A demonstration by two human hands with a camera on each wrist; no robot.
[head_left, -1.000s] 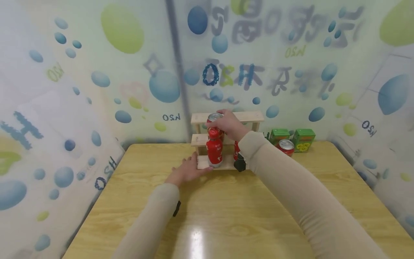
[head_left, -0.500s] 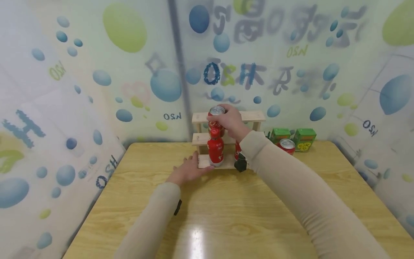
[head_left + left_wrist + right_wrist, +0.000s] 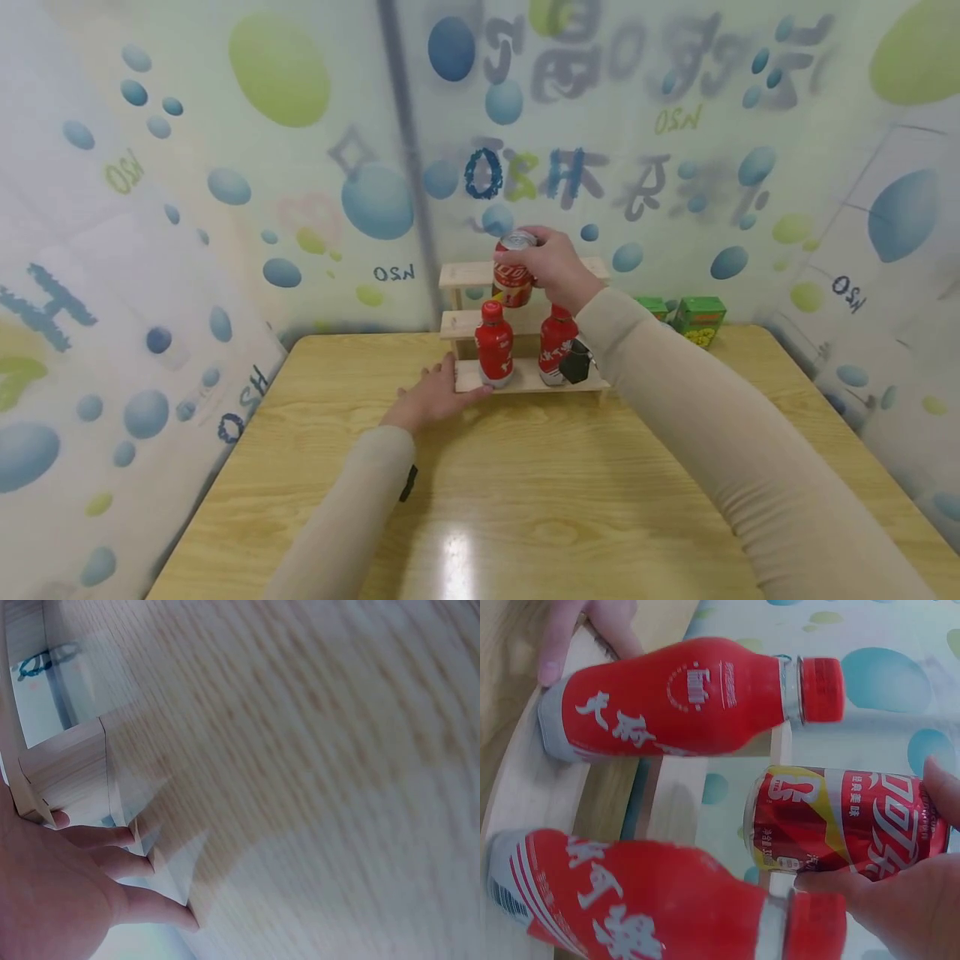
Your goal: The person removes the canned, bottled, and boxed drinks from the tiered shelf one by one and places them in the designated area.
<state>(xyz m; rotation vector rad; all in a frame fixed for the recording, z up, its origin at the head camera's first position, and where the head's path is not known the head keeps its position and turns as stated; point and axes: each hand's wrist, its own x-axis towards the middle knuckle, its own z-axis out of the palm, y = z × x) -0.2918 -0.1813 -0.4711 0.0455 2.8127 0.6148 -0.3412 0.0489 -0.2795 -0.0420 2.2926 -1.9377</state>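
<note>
My right hand point(image 3: 558, 265) grips a red drink can point(image 3: 513, 275) near its top, holding it in the air in front of the tiered wooden rack point(image 3: 468, 273). In the right wrist view the can point(image 3: 832, 817) shows a yellow band, with a gap between it and the shelves. Two red bottles with red caps stand on the bottom shelf: a left bottle point(image 3: 495, 346) and a right bottle point(image 3: 553, 346). My left hand point(image 3: 433, 396) rests at the rack's lower left corner, thumb at the front edge. In the left wrist view its spread fingers point(image 3: 157, 904) touch the table.
Two green boxes, one partly covered by my right sleeve and the other point(image 3: 700, 321) in plain sight, stand at the back right of the wooden table point(image 3: 525, 500). A patterned wall point(image 3: 315, 208) rises right behind the rack. A dark wrist camera point(image 3: 576, 362) hangs before the right bottle.
My right hand has lifted the can up and to the right, off from behind the left bottle. The right bottle shows more now. My left hand has stayed in place.
</note>
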